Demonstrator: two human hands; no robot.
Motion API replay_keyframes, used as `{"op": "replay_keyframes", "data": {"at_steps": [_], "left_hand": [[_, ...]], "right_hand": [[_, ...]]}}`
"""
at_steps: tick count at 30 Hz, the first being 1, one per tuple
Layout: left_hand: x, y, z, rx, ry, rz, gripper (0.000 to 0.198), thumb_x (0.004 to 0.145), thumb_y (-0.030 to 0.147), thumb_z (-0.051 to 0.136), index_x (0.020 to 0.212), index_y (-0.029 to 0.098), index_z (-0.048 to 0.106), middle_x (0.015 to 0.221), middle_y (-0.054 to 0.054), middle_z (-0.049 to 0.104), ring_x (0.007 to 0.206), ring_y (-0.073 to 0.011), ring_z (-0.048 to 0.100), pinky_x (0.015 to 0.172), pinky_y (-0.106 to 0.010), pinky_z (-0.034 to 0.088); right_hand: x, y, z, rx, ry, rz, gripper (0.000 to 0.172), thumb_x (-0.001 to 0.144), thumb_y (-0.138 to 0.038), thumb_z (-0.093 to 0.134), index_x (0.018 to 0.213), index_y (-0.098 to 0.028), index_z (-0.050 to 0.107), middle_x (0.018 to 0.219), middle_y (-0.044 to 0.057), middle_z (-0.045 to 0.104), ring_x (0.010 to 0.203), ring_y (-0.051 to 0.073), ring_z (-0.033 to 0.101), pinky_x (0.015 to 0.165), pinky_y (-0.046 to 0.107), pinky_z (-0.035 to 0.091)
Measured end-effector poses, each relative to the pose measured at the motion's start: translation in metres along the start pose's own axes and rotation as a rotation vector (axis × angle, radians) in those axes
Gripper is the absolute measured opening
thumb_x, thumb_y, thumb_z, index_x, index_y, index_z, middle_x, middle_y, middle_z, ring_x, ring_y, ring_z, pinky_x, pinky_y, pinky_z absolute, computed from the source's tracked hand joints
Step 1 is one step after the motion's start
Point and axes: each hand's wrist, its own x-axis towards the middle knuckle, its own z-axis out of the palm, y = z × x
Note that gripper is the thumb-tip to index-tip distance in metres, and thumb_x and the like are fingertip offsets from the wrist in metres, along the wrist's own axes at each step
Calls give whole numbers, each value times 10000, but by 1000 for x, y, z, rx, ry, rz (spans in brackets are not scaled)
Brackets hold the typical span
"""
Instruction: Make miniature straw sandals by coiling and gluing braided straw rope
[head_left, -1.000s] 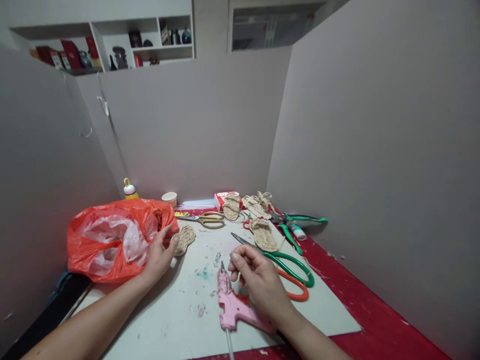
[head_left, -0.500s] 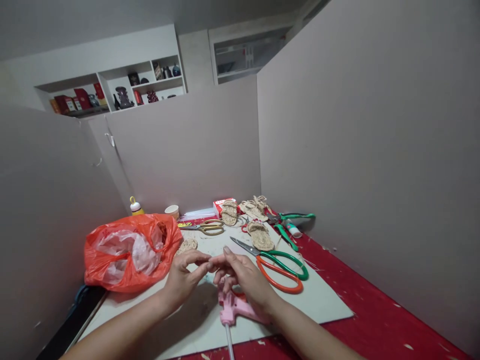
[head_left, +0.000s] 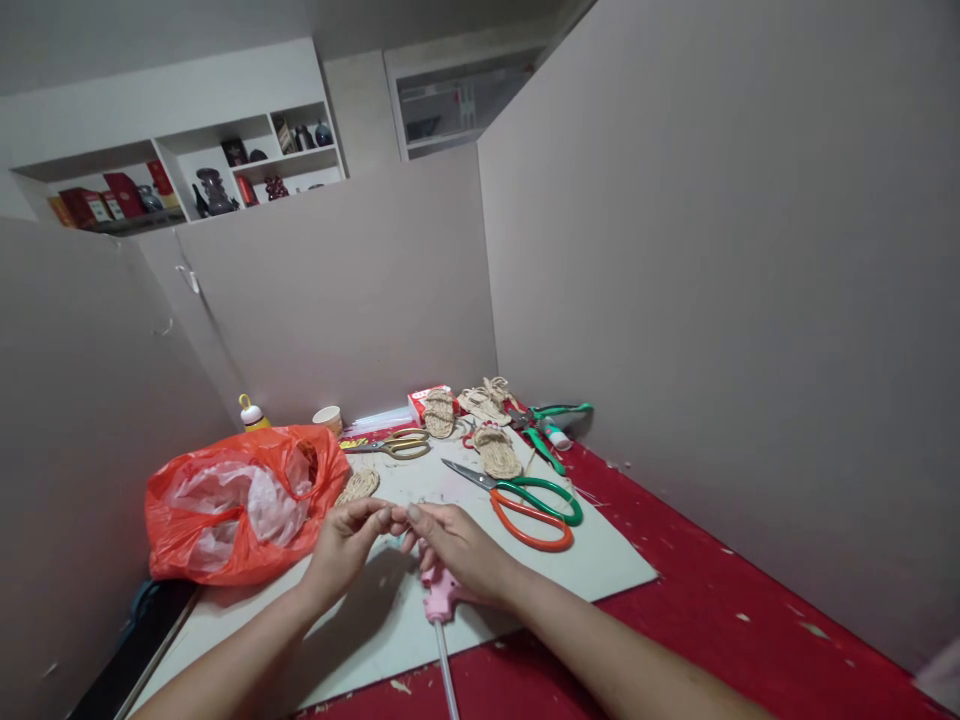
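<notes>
Here, left hand [head_left: 346,545] and right hand [head_left: 456,545] pinched closed tip to tip over white board [head_left: 600,570], anything held too small to tell, pink glue gun [head_left: 436,604] just under right hand, orange bag [head_left: 225,520] at left.

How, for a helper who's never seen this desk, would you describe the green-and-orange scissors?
Find the white board on the red table. Just beyond the right hand lie large scissors. Unlike the gold-handled scissors and green-handled cutters farther back, one loop is green, the other orange.
</notes>
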Motion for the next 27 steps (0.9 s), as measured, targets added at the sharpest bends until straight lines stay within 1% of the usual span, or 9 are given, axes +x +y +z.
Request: {"op": "replay_keyframes", "data": {"at_steps": [4,9,12,15,17,20,23,25,27], "left_hand": [[8,-6,0,156,51,111,142,765,317,647,787,200,725,776,-98,697,762,-223,594,759,-338,436],[20,-7,4,273,81,189,81,753,256,619,757,205,682,733,-77,642,734,-217,556,733,-330,412],[32,-9,7,296,120,181,99,805,245,563,783,195,645,773,-59,625,744,-196,556,732,-311,422],[48,-22,6,300,160,118,154,875,266,493,827,180,612,773,-33,613,706,-167,557,681,-290,439],[58,-35,5,298,180,63,209,917,293,450,854,164,602,738,-16,597,669,-152,557,652,-289,461],[66,-54,4,288,180,-6,238,934,317,478,1037,138,597,941,-53,636,804,-169,614,719,-343,522],[68,-69,9,286,159,-55,338,898,324,562,1193,157,548,1183,-93,586,982,-214,609,818,-419,530],[68,-77,13,288,147,-78,342,899,321,560,1199,160,547,1199,-95,580,1006,-224,603,835,-431,524],[68,-85,15,290,140,-97,339,899,323,560,1195,158,550,1194,-93,582,1003,-225,603,833,-429,524]], "right_hand": [[-3,-3,1,-70,-34,-33,509,880,-582,468,1149,-194,659,795,8,607,526,79,521,477,186,450],[-3,-4,-2,-117,-66,-58,590,914,-558,408,1368,-189,477,852,38,620,594,112,572,504,211,476],[-6,-6,-1,-175,-90,-124,610,922,-514,423,1437,-188,380,967,80,630,677,133,590,570,248,505],[-11,-9,1,-258,-134,-244,608,879,-455,548,1427,-234,405,1263,120,549,882,170,599,692,279,517],[-12,-10,1,-300,-128,-313,590,857,-425,590,1397,-234,446,1310,114,528,926,176,601,701,271,515],[-7,-13,-6,-363,45,-351,338,893,-419,525,1092,-170,640,972,79,648,808,168,599,693,284,491],[0,-19,-22,-458,273,-308,373,949,-420,397,692,-195,547,645,4,524,640,153,518,649,296,442],[1,-24,-34,-535,323,-245,369,961,-402,355,684,-208,502,620,-10,490,596,149,492,614,291,426],[-5,-28,-43,-624,274,-161,261,937,-353,413,790,-198,564,714,19,571,658,166,544,635,292,441]]}}
